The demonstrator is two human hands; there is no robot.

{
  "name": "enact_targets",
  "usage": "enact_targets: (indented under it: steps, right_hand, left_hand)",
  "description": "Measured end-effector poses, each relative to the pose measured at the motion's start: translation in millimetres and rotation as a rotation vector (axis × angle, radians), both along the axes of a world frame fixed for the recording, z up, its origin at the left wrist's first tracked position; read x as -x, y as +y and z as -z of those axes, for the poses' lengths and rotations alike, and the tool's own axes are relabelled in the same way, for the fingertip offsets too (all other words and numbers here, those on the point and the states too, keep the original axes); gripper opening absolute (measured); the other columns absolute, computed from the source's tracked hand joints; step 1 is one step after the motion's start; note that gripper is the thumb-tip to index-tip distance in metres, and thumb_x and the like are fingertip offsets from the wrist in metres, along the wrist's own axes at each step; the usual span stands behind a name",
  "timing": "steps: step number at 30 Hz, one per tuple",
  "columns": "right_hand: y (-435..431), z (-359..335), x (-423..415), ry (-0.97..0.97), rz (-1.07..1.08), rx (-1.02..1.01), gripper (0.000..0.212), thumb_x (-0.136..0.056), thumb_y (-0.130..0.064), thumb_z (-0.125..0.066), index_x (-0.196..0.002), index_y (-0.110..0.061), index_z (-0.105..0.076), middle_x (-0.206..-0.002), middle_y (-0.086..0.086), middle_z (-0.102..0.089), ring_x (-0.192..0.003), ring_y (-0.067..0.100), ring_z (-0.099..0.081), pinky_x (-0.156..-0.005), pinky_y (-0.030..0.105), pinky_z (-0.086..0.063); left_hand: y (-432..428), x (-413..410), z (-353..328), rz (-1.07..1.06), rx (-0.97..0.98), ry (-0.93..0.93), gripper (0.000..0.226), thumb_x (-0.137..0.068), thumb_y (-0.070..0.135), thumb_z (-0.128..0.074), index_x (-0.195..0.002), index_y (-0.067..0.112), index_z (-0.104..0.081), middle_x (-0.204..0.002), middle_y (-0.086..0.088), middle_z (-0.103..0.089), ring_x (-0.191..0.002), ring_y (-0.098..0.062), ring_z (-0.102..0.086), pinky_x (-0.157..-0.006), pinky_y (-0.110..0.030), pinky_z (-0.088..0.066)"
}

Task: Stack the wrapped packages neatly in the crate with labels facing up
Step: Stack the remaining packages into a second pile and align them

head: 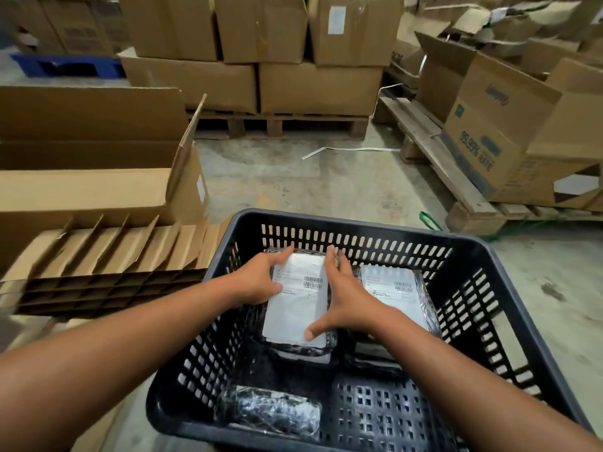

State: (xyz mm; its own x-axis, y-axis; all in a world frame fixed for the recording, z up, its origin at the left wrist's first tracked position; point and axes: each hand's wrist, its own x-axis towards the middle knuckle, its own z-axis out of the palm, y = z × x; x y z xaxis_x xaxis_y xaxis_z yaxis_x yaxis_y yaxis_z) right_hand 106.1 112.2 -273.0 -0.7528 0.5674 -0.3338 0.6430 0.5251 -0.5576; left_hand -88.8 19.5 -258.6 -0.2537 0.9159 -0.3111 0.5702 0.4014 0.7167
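Note:
A black slotted plastic crate [483, 256] sits on the floor in front of me. Inside at the far left, a wrapped package [298, 305] with a white barcode label facing up lies on top of another package. My left hand [257, 282] grips its left edge and my right hand [342, 298] grips its right edge, thumb at the near corner. A second labelled package [396, 291] lies on a stack at the far right of the crate, label up. A third wrapped package [270, 412], dark with no label showing, rests at the crate's near left.
Cardboard dividers [107, 256] and an open carton [98, 177] stand left of the crate. Stacked cartons on a wooden pallet [280, 125] fill the back. More boxes [509, 132] sit on a pallet at the right. Concrete floor lies between.

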Motion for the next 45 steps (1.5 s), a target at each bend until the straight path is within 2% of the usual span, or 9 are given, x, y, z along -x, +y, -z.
enact_targets:
  steps: [3, 5, 9, 13, 21, 25, 33, 39, 45]
  right_hand:
    - [-5, 3, 14, -0.098, 0.021, -0.047, 0.162, -0.063, -0.034, -0.099, -0.154, -0.014, 0.035, -0.158, 0.019, 0.043, -0.157, 0.035, -0.003, -0.123, 0.04, -0.02]
    - [-8, 7, 23, -0.145, 0.025, -0.092, 0.148, -0.072, -0.025, -0.094, -0.157, -0.008, 0.027, -0.156, 0.023, 0.043, -0.155, 0.04, -0.017, -0.122, 0.038, -0.028]
    - [-9, 8, 24, -0.243, -0.072, -0.117, 0.149, -0.069, -0.037, -0.095, -0.158, -0.002, 0.018, -0.159, 0.024, 0.037, -0.154, 0.041, -0.019, -0.123, 0.037, -0.027]
    - [-11, 7, 18, -0.296, -0.117, -0.103, 0.156, -0.064, -0.044, -0.096, -0.156, 0.004, 0.021, -0.163, 0.023, 0.03, -0.155, 0.037, -0.019, -0.123, 0.032, -0.024]
    - [-9, -4, 21, -0.337, -0.133, -0.09, 0.13, -0.069, -0.045, -0.093, -0.158, 0.008, -0.013, -0.167, 0.031, 0.0, -0.153, 0.04, -0.022, -0.123, 0.031, -0.022]
    - [-9, -2, 22, -0.348, -0.148, -0.107, 0.134, -0.069, -0.048, -0.092, -0.158, 0.008, -0.01, -0.166, 0.033, 0.004, -0.154, 0.042, -0.015, -0.124, 0.032, -0.019]
    - [-10, 4, 22, -0.34, -0.136, -0.11, 0.136, -0.064, -0.047, -0.095, -0.159, 0.006, -0.013, -0.166, 0.03, 0.01, -0.147, 0.039, -0.036, -0.119, 0.03, -0.032]
    - [-16, 4, 18, -0.305, -0.113, -0.123, 0.114, -0.061, -0.046, -0.096, -0.147, 0.003, -0.04, -0.165, 0.03, -0.015, -0.128, 0.035, -0.057, -0.107, 0.031, -0.047]
    - [-12, 6, 7, -0.189, -0.17, -0.162, 0.107, -0.067, -0.039, -0.095, -0.152, -0.004, -0.04, -0.169, 0.014, -0.021, -0.149, 0.034, -0.032, -0.12, 0.037, -0.029]
  left_hand:
    - [5, -7, 18, -0.021, 0.004, 0.037, 0.089, -0.089, -0.012, -0.059, -0.159, 0.029, -0.022, -0.162, -0.006, -0.034, -0.114, -0.014, -0.058, -0.066, -0.01, -0.052]
    - [8, -11, 26, 0.008, 0.097, 0.112, 0.101, -0.087, -0.009, -0.063, -0.16, 0.037, -0.01, -0.165, -0.017, -0.017, -0.13, -0.03, -0.053, -0.087, -0.024, -0.055]
    - [9, -7, 35, 0.193, 0.405, 0.264, 0.142, -0.076, 0.018, -0.088, -0.153, 0.027, 0.031, -0.167, -0.018, 0.017, -0.152, -0.039, -0.016, -0.121, -0.045, -0.026]
    - [7, -9, 40, 0.385, 0.557, 0.362, 0.159, -0.06, 0.036, -0.097, -0.154, 0.016, 0.03, -0.162, -0.017, 0.032, -0.152, -0.042, 0.012, -0.124, -0.056, -0.007]
    - [6, -10, 43, 0.348, 0.449, 0.344, 0.16, -0.055, 0.032, -0.099, -0.157, 0.019, 0.023, -0.163, -0.017, 0.029, -0.152, -0.039, 0.013, -0.125, -0.05, -0.003]
    - [3, -11, 46, 0.299, 0.464, 0.37, 0.167, -0.052, 0.036, -0.1, -0.153, 0.021, 0.032, -0.161, -0.013, 0.036, -0.152, -0.043, 0.01, -0.124, -0.056, -0.007]
    - [-1, -14, 43, 0.259, 0.399, 0.33, 0.166, -0.054, 0.029, -0.1, -0.153, 0.017, 0.031, -0.162, -0.014, 0.033, -0.154, -0.038, -0.006, -0.124, -0.048, -0.018]
    - [-6, -18, 38, 0.235, 0.371, 0.344, 0.164, -0.056, 0.028, -0.1, -0.152, 0.015, 0.033, -0.163, -0.015, 0.03, -0.152, -0.037, -0.014, -0.122, -0.044, -0.023]
    - [-12, -23, 31, 0.245, 0.363, 0.349, 0.152, -0.06, 0.027, -0.098, -0.159, 0.016, 0.016, -0.166, -0.02, 0.016, -0.152, -0.038, -0.015, -0.124, -0.037, -0.018]
